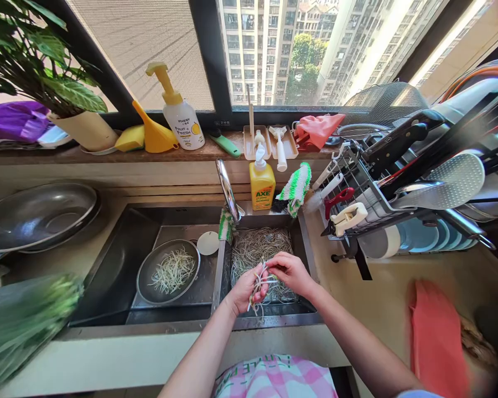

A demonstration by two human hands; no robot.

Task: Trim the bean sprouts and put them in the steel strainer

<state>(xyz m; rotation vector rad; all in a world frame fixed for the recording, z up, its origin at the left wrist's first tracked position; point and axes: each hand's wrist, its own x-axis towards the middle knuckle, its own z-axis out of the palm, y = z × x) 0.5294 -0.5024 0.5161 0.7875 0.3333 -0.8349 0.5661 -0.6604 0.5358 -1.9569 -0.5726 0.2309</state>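
Observation:
My left hand is closed around a small bunch of bean sprouts, whose pale stems stick out between the fingers. Thumb and fingertips of my right hand pinch at the upper end of that bunch. Both hands are over the front of the right sink basin, where many more bean sprouts lie in a thick layer. In the left basin a round metal pan holds a smaller heap of whitish sprouts.
A chrome faucet rises between the basins, with a yellow soap bottle behind. To the right stands a rack of knives and utensils. A large wok and bagged greens are left; red gloves lie right.

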